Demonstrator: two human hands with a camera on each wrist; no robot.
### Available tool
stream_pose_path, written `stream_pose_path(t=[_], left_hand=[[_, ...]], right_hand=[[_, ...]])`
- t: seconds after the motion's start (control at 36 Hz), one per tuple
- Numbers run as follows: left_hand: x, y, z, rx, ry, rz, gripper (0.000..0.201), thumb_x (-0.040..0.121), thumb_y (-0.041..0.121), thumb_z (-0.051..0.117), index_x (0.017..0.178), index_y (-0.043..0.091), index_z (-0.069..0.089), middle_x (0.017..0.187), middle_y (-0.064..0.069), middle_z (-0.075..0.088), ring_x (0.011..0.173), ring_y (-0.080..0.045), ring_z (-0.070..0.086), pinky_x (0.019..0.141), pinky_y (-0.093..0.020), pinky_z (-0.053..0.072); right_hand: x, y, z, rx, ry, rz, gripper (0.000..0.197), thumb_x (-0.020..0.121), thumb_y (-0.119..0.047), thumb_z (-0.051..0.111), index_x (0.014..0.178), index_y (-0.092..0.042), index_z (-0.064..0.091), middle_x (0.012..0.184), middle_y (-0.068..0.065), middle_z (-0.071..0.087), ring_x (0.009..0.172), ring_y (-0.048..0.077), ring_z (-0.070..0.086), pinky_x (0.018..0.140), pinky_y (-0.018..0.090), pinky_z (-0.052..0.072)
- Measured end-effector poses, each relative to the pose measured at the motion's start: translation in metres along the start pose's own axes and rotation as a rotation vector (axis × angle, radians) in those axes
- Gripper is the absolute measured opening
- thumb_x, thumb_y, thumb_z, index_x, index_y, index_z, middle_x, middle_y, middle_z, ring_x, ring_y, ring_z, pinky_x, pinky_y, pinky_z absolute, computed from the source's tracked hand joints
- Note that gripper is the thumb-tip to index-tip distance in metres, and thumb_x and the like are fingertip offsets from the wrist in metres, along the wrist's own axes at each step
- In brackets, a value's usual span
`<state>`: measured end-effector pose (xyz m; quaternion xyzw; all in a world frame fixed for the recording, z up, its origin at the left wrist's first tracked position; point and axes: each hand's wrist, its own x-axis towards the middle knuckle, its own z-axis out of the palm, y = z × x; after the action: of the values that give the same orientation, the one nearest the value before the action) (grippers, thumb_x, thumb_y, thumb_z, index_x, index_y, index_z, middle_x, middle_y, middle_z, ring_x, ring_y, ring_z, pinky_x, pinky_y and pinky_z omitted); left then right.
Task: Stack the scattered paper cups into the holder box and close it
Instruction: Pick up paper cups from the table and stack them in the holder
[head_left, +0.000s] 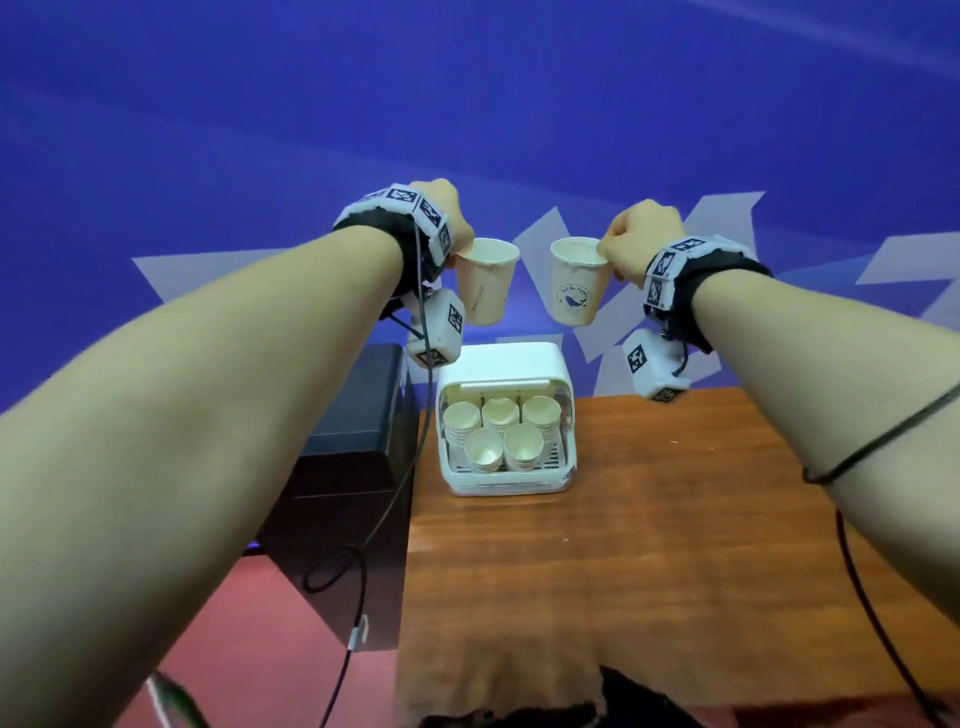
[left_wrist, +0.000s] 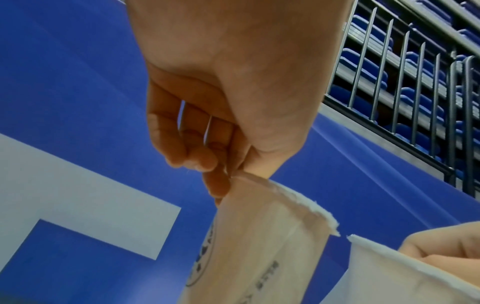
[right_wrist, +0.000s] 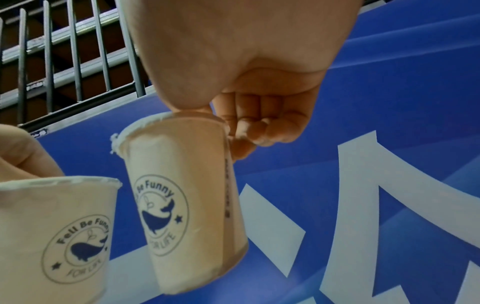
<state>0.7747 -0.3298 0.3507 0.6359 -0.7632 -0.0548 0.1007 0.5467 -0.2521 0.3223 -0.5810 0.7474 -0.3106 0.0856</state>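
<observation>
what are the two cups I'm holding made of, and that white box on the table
Both cups, in the left hand and right hand, look like matte paper: the left cup and right cup show rolled, slightly frayed rims and a side seam. The holder box seems to be smooth white plastic with rounded moulded corners and a slotted tray.

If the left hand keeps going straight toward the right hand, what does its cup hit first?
Probably the other cup, pinched by the right hand. The left hand holds its cup level with it, rims facing across a narrow gap; depth is uncertain.
</observation>
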Motion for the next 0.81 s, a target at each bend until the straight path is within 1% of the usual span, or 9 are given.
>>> stream_pose_path(t=[0.11,0.22,0.33,0.44,0.53,0.58,0.64,0.69,0.81], left_hand=[[-0.008,-0.002,0.008,-0.007,-0.043,-0.014,0.015,0.052,0.024,0.060,0.056,0.023,0.073,0.057,-0.007,0.071,0.067,-0.030,0.075,0.073,-0.054,0.060],[-0.008,-0.010,0.025,-0.034,-0.087,-0.041,0.017,0.050,0.021,0.058,0.054,0.024,0.074,0.058,-0.007,0.071,0.068,-0.029,0.075,0.072,-0.052,0.060],[0.002,-0.035,0.061,-0.055,-0.185,-0.109,0.018,0.055,0.021,0.057,0.054,0.023,0.075,0.058,-0.003,0.072,0.064,-0.026,0.075,0.072,-0.048,0.061],[0.001,-0.056,0.107,-0.052,-0.231,-0.165,0.014,0.056,0.020,0.061,0.059,0.015,0.074,0.059,-0.004,0.072,0.061,-0.025,0.073,0.073,-0.042,0.061],[-0.001,-0.063,0.142,-0.047,-0.229,-0.175,0.009,0.064,0.014,0.063,0.067,0.008,0.069,0.064,-0.010,0.070,0.054,-0.025,0.063,0.063,-0.029,0.055],[-0.001,-0.070,0.165,-0.053,-0.285,-0.154,0.009,0.068,0.011,0.065,0.061,0.012,0.058,0.060,-0.008,0.062,0.050,-0.023,0.055,0.053,-0.022,0.046],[0.002,-0.078,0.190,-0.067,-0.299,-0.144,0.015,0.074,0.011,0.065,0.063,0.013,0.055,0.063,-0.009,0.061,0.052,-0.022,0.054,0.048,-0.021,0.040],[0.002,-0.083,0.213,-0.057,-0.310,-0.146,0.009,0.077,0.013,0.063,0.072,0.009,0.058,0.070,-0.011,0.062,0.056,-0.022,0.055,0.049,-0.023,0.040],[-0.001,-0.088,0.256,-0.067,-0.322,-0.148,0.008,0.075,0.013,0.061,0.072,0.013,0.054,0.074,-0.011,0.063,0.058,-0.024,0.058,0.054,-0.027,0.043]], right_hand=[[-0.003,0.005,0.011,-0.032,-0.023,0.004,0.024,0.072,-0.006,0.051,0.079,-0.002,0.074,0.071,0.018,0.071,0.056,0.028,0.057,0.063,0.035,0.056],[-0.001,0.012,0.029,-0.072,-0.090,0.004,0.024,0.073,-0.003,0.050,0.079,-0.005,0.074,0.073,0.018,0.072,0.057,0.030,0.059,0.067,0.042,0.061],[-0.002,0.019,0.054,-0.093,-0.140,0.007,0.024,0.071,0.000,0.051,0.079,-0.001,0.074,0.073,0.020,0.072,0.063,0.031,0.062,0.070,0.046,0.061],[-0.010,0.034,0.094,-0.121,-0.231,0.021,0.026,0.070,0.003,0.052,0.085,0.004,0.073,0.079,0.024,0.072,0.058,0.030,0.055,0.063,0.037,0.055],[-0.015,0.053,0.125,-0.150,-0.302,0.064,0.025,0.076,0.001,0.054,0.094,0.004,0.071,0.089,0.025,0.071,0.080,0.038,0.066,0.060,0.031,0.049],[-0.018,0.067,0.144,-0.178,-0.354,0.088,0.023,0.080,-0.002,0.056,0.098,-0.001,0.070,0.094,0.020,0.071,0.091,0.036,0.066,0.064,0.030,0.048],[-0.020,0.078,0.160,-0.203,-0.379,0.091,0.019,0.080,-0.006,0.057,0.096,-0.007,0.067,0.096,0.016,0.068,0.092,0.035,0.063,0.066,0.029,0.044],[-0.024,0.089,0.173,-0.221,-0.393,0.104,0.016,0.079,-0.008,0.057,0.093,-0.011,0.064,0.090,0.014,0.066,0.088,0.034,0.061,0.064,0.030,0.043],[-0.032,0.104,0.194,-0.221,-0.401,0.160,0.026,0.076,-0.006,0.056,0.099,0.001,0.066,0.091,0.020,0.068,0.090,0.037,0.064,0.072,0.042,0.056]])
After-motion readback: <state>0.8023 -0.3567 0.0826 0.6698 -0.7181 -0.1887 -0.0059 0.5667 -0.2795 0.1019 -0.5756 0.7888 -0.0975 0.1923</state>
